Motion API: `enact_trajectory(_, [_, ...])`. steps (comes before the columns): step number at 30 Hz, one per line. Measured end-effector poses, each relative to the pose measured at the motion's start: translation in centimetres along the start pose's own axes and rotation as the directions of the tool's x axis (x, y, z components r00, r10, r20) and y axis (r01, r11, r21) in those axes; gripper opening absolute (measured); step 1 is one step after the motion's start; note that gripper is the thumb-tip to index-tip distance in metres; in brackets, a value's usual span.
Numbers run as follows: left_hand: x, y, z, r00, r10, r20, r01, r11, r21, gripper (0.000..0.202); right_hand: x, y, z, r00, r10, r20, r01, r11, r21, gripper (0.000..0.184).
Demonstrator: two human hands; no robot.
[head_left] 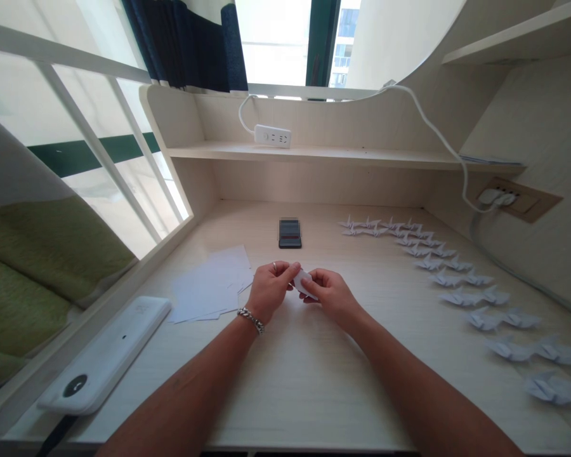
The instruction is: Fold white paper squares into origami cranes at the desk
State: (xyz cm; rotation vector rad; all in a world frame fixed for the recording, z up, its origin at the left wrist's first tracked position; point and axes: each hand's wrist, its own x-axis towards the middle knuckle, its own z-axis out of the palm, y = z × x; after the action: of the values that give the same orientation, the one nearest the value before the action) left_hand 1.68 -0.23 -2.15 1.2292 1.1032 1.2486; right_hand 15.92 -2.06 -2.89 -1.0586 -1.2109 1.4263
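Note:
Between my two hands is a small folded piece of white paper (pixel 302 283), held just above the desk. My left hand (pixel 272 287), with a ring and a chain bracelet, pinches its left edge between thumb and fingers. My right hand (pixel 330 292) grips its right side, thumb lying across the front. Fingers cover much of the paper, so its exact fold is hard to make out. Left of my hands, loose white paper sheets (pixel 204 289) lie overlapping on the desk (pixel 314 387). Several folded white paper cranes (pixel 445 263) stand in rows along the right side.
A phone-like dark device (pixel 290 233) lies beyond my hands. A long white device (pixel 109 355) with a black cable rests at the left edge. On the back shelf (pixel 333 152) sits a white power strip (pixel 272 136); a white cord (pixel 433 127) hangs to the wall socket (pixel 521 198).

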Motion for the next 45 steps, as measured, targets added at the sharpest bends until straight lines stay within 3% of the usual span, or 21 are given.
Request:
enact_trajectory(10, [-0.2, 0.5, -0.1, 0.997, -0.029, 0.066, 0.036, 0.994, -0.101, 0.03, 0.2, -0.2, -0.3, 0.991, -0.03, -0.131, 0.047, 0.99, 0.133, 0.043])
enact_trajectory(18, [-0.5, 0.6, -0.1, 0.982, 0.057, 0.182, 0.005, 0.947, -0.323, 0.027, -0.2, -0.6, -1.0, 1.0, 0.011, 0.009, -0.013, 0.946, 0.323, 0.042])
enact_trajectory(29, [-0.8, 0.9, 0.1, 0.975, 0.008, 0.223, 0.089, 0.902, -0.423, 0.026, -0.2, -0.6, -1.1, 0.997, -0.004, 0.083, -0.028, 0.927, 0.374, 0.037])
enact_trajectory(36, [-0.8, 0.9, 0.0, 0.977, -0.009, 0.214, 0.09, 0.925, -0.369, 0.028, 0.0, -0.4, -1.1, 0.998, -0.019, 0.064, -0.005, 0.933, 0.36, 0.039])
enact_trajectory(42, [-0.7, 1.1, -0.1, 0.994, 0.006, 0.11, 0.014, 0.984, -0.179, 0.026, 0.1, -0.1, -1.0, 1.0, -0.018, -0.008, 0.02, 0.973, 0.232, 0.037])
enact_trajectory(45, [-0.7, 1.3, -0.2, 0.994, 0.016, 0.107, -0.007, 0.996, -0.084, 0.022, 0.1, -0.1, -1.1, 0.999, -0.04, -0.02, 0.043, 0.985, 0.165, 0.034])
